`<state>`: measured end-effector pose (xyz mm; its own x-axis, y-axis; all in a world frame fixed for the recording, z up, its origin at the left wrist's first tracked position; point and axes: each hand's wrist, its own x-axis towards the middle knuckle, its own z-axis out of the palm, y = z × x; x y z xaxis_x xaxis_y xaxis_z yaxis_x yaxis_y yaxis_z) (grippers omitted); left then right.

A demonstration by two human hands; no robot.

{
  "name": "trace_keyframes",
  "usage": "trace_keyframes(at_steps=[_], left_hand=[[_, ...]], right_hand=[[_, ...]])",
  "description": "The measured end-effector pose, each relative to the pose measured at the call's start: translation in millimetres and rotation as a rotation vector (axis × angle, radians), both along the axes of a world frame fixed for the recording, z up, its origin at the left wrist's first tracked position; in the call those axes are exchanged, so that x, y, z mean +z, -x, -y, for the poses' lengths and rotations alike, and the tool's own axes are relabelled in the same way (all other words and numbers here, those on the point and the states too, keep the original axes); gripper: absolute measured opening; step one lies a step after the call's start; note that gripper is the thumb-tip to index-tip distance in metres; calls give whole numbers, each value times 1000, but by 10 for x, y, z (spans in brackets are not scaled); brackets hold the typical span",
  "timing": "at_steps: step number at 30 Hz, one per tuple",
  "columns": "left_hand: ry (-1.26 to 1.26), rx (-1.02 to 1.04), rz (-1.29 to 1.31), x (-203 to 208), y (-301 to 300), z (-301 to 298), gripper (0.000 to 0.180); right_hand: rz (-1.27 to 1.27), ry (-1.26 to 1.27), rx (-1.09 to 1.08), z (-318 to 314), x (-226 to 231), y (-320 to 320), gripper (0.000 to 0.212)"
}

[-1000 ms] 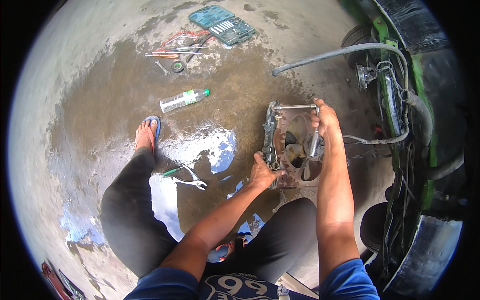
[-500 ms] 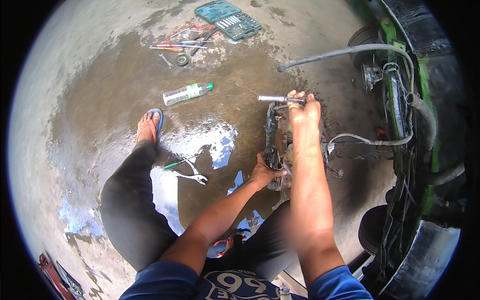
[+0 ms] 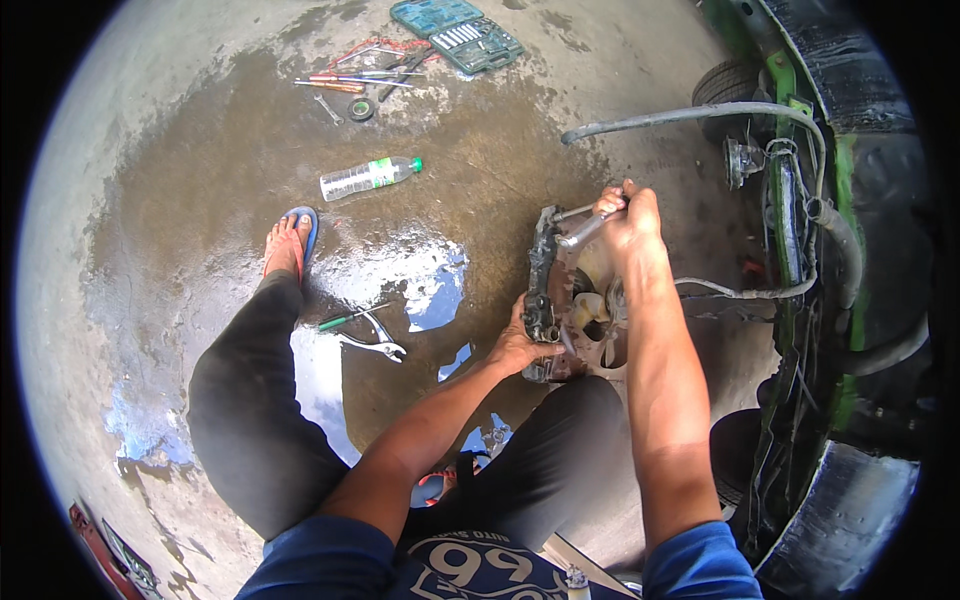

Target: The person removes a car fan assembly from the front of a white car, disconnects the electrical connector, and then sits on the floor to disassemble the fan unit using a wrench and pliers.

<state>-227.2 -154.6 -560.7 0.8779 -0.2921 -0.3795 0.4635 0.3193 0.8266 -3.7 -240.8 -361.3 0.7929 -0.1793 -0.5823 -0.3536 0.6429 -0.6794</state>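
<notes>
A dirty radiator [image 3: 543, 268] with a fan shroud stands on the wet floor between my legs, and pale fan blades [image 3: 587, 312] show inside it. My left hand [image 3: 520, 342] is closed round its near end, by the dark neck. Above the far end my right hand [image 3: 633, 218] grips a chrome ratchet wrench [image 3: 583, 232], whose shaft slants down to the left from the fist. The fingers cover the wrench's other end. Whether the wrench touches a bolt, I cannot tell.
A green-handled screwdriver [image 3: 350, 318] and pliers [image 3: 378, 345] lie left of the radiator. Beyond are a plastic bottle [image 3: 370, 179], a tape roll [image 3: 361, 109], a spanner [image 3: 328, 109] and an open socket set [image 3: 475, 48]. A grey hose [image 3: 690, 117] sticks out from the green vehicle frame [image 3: 790, 200] at right.
My right hand has shifted slightly right, and the wrench has swung from level to slanting down over the radiator. The forearm has moved right, uncovering the fan. My left hand keeps its hold.
</notes>
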Motion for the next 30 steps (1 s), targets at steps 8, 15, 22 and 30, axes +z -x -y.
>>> trace_keyframes(at_steps=[8, 15, 22, 30], left_hand=[[-140, -90, 87, 98, -276, -328, 144], [-227, -218, 71, 166, -430, -542, 139], [-200, -217, 35, 233, -398, -464, 141], [-215, -223, 12, 260, -297, -415, 140]], right_hand=[[-161, 804, 540, 326, 330, -45, 21], [195, 1756, 1177, 299, 570, -170, 66], [-118, 412, 104, 101, 23, -178, 44], [-88, 607, -30, 76, -145, 82, 43]])
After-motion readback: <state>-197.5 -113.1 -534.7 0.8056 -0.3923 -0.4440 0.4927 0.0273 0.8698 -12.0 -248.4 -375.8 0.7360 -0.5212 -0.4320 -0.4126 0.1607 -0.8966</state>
